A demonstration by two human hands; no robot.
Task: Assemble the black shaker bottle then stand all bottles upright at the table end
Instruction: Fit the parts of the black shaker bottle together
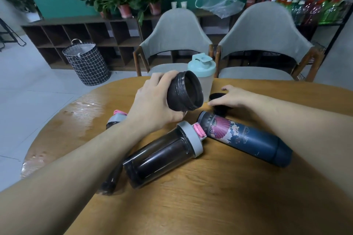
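Observation:
My left hand point(152, 99) grips the black shaker cup point(184, 91) above the table, tilted with its open threaded mouth facing right. My right hand point(229, 96) rests over the black lid point(217, 97) lying on the table, fingers spread on it; I cannot tell whether it grips it. A mint-lidded translucent shaker point(203, 70) stands upright at the far table end. A dark bottle with a grey and pink cap point(162, 154) lies on its side in front of me. A navy patterned bottle point(246, 137) lies beside it. Another dark bottle point(114, 120) lies partly hidden under my left forearm.
The round wooden table point(210, 196) has a shiny wet patch at its left edge. Two grey chairs point(175, 40) stand behind the far end. A checked laundry basket point(87, 61) sits on the floor at left, with shelves and potted plants behind.

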